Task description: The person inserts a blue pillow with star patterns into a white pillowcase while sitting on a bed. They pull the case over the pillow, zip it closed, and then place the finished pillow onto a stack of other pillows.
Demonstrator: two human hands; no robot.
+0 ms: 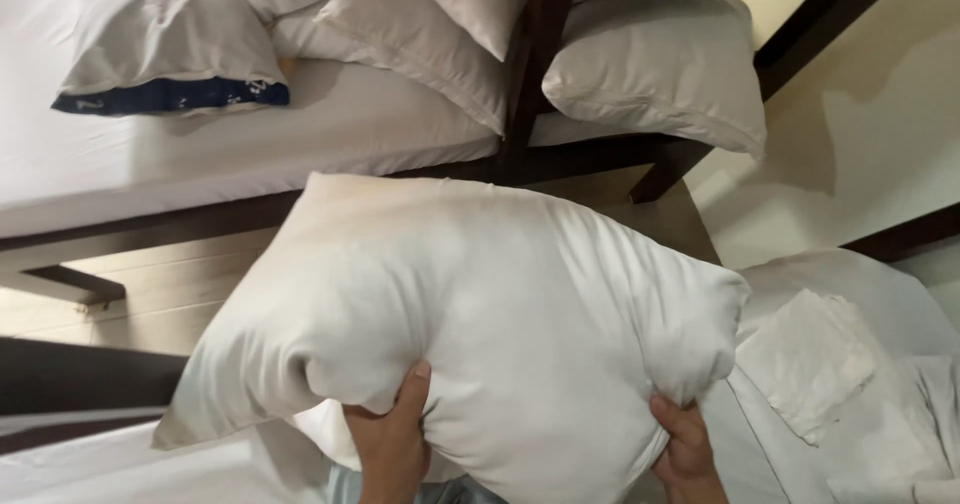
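The left hand [392, 446] grips the lower edge of a large white pillow [480, 314], its thumb pressed up into the fabric and the rest of the fingers hidden behind the bunched cloth. The right hand [686, 448] is closed on the same lower edge further along, near the pillow's right corner, pinching a fold of the case. Held between the two hands, the pillow is lifted in front of the person and fills the middle of the view, tilted so that its upper left corner points toward the far bed [200, 154]. Below and to the right of the right hand lies a folded white cloth [808, 362] on the rumpled white sheet of the near bed [880, 294]. Beyond the held pillow, a strip of pale wooden floor [150, 294] runs between the beds. The far bed has a dark wooden frame [530, 54] and a smooth white sheet; several more white pillows [655, 64] are heaped at its head, and one pillow with a dark blue band [170, 44] along its edge lies apart on the left.
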